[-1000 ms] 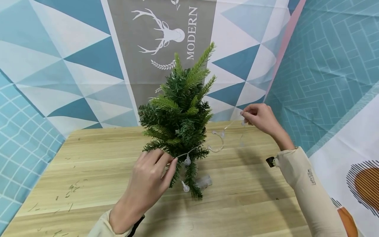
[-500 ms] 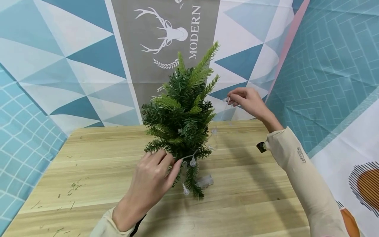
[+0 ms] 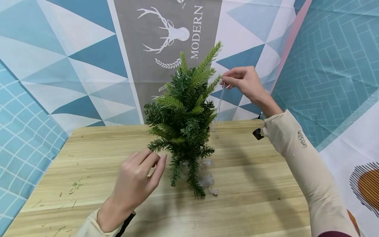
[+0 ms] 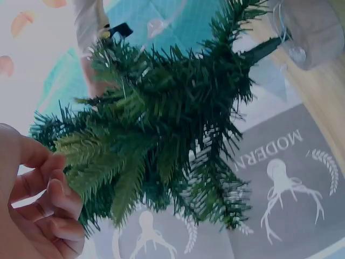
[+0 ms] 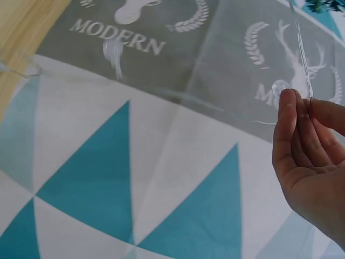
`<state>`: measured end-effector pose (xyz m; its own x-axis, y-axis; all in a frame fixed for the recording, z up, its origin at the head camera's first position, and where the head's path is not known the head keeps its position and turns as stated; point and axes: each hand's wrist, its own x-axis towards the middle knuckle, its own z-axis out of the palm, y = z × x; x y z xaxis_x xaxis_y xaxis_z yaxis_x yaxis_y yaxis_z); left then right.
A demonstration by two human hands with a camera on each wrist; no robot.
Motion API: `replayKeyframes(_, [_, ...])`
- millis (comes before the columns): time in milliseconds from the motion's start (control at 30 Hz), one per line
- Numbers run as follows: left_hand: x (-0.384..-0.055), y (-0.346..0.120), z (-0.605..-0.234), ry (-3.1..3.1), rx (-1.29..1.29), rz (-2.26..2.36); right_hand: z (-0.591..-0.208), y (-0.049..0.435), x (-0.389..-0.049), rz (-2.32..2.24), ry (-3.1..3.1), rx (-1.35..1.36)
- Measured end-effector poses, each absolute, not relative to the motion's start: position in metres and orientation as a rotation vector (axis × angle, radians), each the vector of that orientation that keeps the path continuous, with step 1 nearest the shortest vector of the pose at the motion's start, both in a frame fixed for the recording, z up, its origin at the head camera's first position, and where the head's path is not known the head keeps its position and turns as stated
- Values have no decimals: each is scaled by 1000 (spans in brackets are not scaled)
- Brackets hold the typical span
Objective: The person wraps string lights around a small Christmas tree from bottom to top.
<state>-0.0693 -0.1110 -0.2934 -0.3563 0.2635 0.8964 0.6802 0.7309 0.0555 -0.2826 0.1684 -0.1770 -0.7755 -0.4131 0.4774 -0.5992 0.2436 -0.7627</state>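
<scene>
A small artificial Christmas tree (image 3: 183, 121) stands on the wooden table, its lower branches hanging close to the tabletop. Thumb and fingertips of my right hand (image 3: 244, 82) pinch the thin clear wire of a string of lights (image 3: 219, 107), right of the tree near an upper branch tip. In the right wrist view a clear round bulb (image 5: 280, 86) sits at those fingertips, and wire runs up from them. My left hand (image 3: 133, 181) hovers left of the lower branches, fingers loosely bent, with nothing visible between them. Part of the string is hidden behind the tree.
A translucent case (image 3: 206, 180) lies by the tree's foot, with a bulb (image 3: 214, 192) beside it. Loose green needles (image 3: 76, 185) are scattered on the left of the wooden table (image 3: 103, 154). A patterned cloth (image 3: 97, 79) hangs behind.
My right hand has risen and moved left toward the tree's upper branches, drawing the wire up. My left hand has let go of the string and moved back left. Bulbs near the foot have shifted.
</scene>
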Motion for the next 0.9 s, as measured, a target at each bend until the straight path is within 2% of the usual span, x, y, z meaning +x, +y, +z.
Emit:
replayKeyframes(167, [-68, -102, -294, -1921, -796, -547, -164, 165, -276, 1553, -2287, 970])
replayKeyframes(333, [-83, -108, -289, -1893, -787, -645, -150, 160, -273, 1521, -2299, 956])
replayKeyframes(700, [-152, -177, -241, -1897, -350, -806, -111, 145, -268, 1573, -2307, 982])
replayKeyframes(900, [-190, -185, -213, -2200, -376, -1042, -95, 135, -262, 1624, -2280, 983])
